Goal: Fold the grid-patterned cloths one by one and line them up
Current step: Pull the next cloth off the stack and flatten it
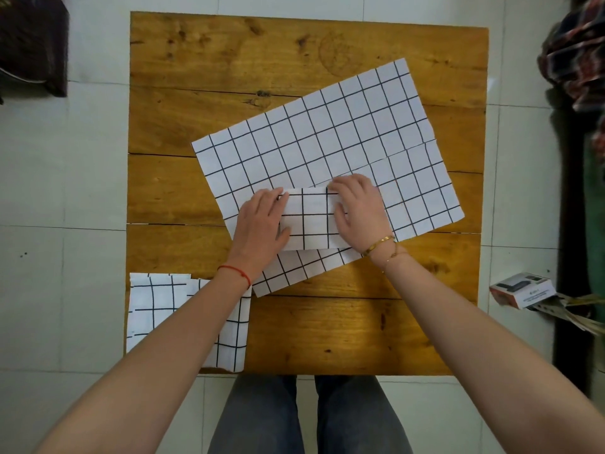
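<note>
Wooden table point(327, 335); small box point(523, 291) (on tiled floor point(62, 178)).

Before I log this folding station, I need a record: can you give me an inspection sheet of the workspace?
Surface: wooden plank table, cracks between boards.
Job's things: small folded cloth lying on the spread-out grid cloth; folded cloths at the near left corner.
Clutter: nothing seen on the table.
Hands: left hand and right hand both press the small folded cloth, fingers fairly straight.
Cables: nothing seen.
Surroundings: tiled floor; small box on the right; plaid fabric far right.
</note>
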